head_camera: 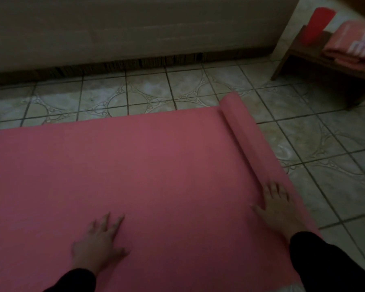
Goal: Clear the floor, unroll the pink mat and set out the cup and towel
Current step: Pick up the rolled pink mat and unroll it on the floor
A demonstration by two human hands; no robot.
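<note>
The pink mat lies mostly flat across the tiled floor, with a thin roll left along its right end. My right hand presses on the near part of that roll with straight fingers. On the flat mat rests my left hand, palm down and fingers spread. At the top right a red cup stands on a low wooden bench, and a folded pink towel lies beside it.
A pale sofa or bed base runs along the far side, close behind the mat. Patterned floor tiles show to the right of the roll and between mat and sofa.
</note>
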